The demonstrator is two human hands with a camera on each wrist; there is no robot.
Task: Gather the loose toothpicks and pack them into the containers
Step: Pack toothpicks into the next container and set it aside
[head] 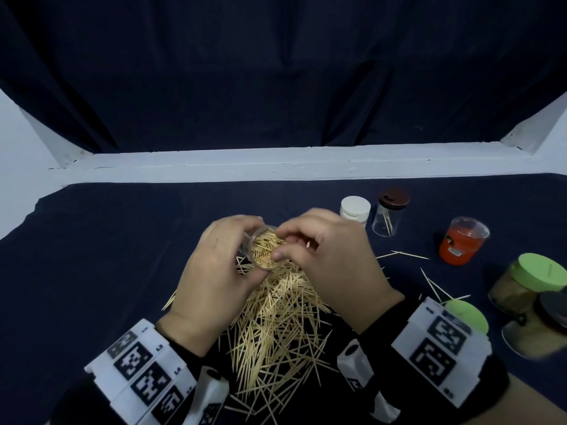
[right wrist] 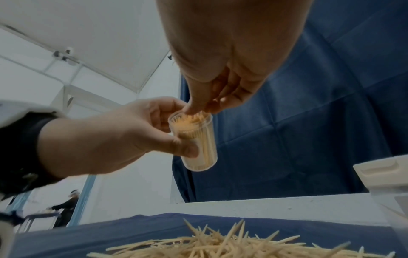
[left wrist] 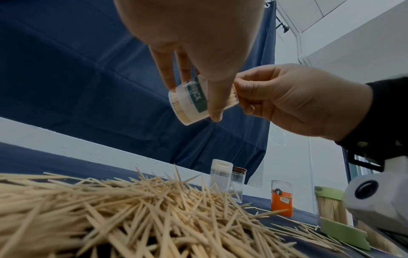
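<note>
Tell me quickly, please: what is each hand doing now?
Left hand: grips the clear toothpick container, held above the pile.
Right hand: fingertips pinched at the container's open mouth, on the toothpicks inside.

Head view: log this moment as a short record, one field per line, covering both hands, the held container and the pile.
left hand: grips the clear container, tilted, above the table
container fill: nearly full of toothpicks, lid off
right hand: fingertips at the container mouth, pinching toothpicks in
loose toothpicks: large pile under the hands, a few strays to the right
other containers: white-lidded jar, brown-lidded jar, orange-labelled jar, green-lidded jar
</note>
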